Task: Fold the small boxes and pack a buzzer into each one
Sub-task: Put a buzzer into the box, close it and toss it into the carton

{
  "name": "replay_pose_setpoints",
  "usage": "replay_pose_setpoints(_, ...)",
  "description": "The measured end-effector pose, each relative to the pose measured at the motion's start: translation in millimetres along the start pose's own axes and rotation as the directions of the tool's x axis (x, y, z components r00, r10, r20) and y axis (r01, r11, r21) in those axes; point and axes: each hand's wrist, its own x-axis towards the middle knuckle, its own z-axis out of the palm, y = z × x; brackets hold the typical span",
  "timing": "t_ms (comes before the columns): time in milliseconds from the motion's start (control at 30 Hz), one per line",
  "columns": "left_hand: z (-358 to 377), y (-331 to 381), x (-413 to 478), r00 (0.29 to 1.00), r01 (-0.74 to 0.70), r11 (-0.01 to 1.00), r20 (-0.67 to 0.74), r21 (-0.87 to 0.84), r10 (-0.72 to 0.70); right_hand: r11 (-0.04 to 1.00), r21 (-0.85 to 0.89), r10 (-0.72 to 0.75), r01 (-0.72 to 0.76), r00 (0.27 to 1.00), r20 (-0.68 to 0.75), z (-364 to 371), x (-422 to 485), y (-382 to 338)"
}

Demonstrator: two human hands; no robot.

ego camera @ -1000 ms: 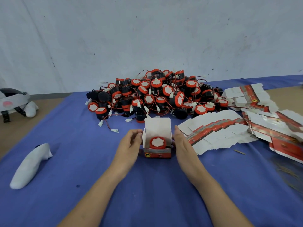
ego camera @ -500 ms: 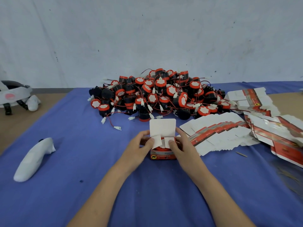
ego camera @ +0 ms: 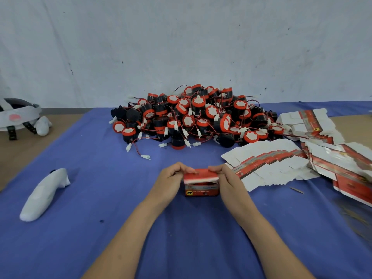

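A: Across the blue bench (ego camera: 181, 238), what is different?

B: The heap of buzzers (ego camera: 197, 117) at the back and the fanned flat boxes (ego camera: 267, 164) to the right lie as before. The change is at the front middle, in the small box (ego camera: 202, 191) between the hands.

A: And the hands?

B: The left hand (ego camera: 171, 181) and right hand (ego camera: 227, 179) each pinch an end of the lid (ego camera: 201, 172), fingers curled over it. A second ago they only flanked the box.

A: The lid stood upright then?

B: Yes, with a buzzer showing inside; then the side flaps went in. Now the lid is folded down and the buzzer is hidden. A white edge still shows under the lid, so I judge the tuck unfinished and this box nearly packed.
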Motion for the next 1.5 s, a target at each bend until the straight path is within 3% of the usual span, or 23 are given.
replay_pose_setpoints(133,2.9,-3.3,-5.4,0.998,-0.030,0.998,-0.050,0.063,0.033,1.000,0.016,-0.003,0.002,1.000,0.025,-0.6,-0.9,-1.7)
replay_pose_setpoints(433,-0.5,-14.1,-16.0,0.963,-0.269,0.926,0.081,0.264,0.257,0.997,-0.066,-0.035,0.051,0.972,0.232,-11.4,-1.7,1.4)
replay_pose_setpoints(667,0.1,-18.7,-18.2,0.930,-0.367,0.875,0.135,0.315,0.341,0.969,-0.113,-0.193,0.220,0.959,0.208,-11.3,-4.0,0.3)
replay_pose_setpoints(933,0.0,-11.5,-26.0,0.924,-0.375,0.868,0.050,0.326,0.380,0.966,-0.125,-0.208,0.225,0.969,0.136,-10.0,-6.9,-1.9)
replay_pose_setpoints(1333,-0.4,-14.2,-25.9,0.941,-0.339,0.913,0.085,0.228,0.328,0.966,-0.094,-0.219,0.241,0.956,0.193,-10.7,-8.8,-1.6)
replay_pose_setpoints(1500,-2.5,-14.7,-27.4,0.938,-0.346,0.900,0.096,0.267,0.332,0.959,-0.104,-0.244,0.263,0.955,0.168,-11.6,-6.1,1.1)
